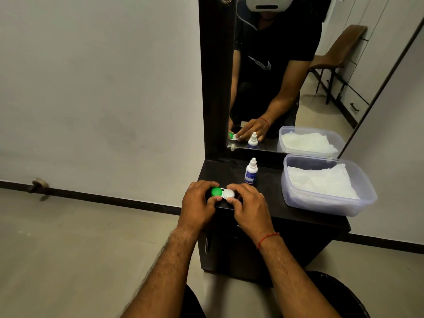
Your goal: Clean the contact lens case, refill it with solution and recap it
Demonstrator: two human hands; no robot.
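A contact lens case [222, 193] lies on the black dresser top [270, 198] near its front left corner. It has a green cap [216, 192] on its left well and a white cap [228, 194] on its right well. My left hand [199, 200] curls round the green-capped end, thumb at its front. My right hand [249, 204] curls round the white cap with fingers and thumb. A small white solution bottle [251, 171] with a blue label stands capped just behind my right hand.
A clear plastic tub [325, 203] holding white tissues sits on the right of the dresser top. A tall mirror [286, 76] rises behind and reflects the scene. The dresser's front edge runs just under my hands; bare floor lies to the left.
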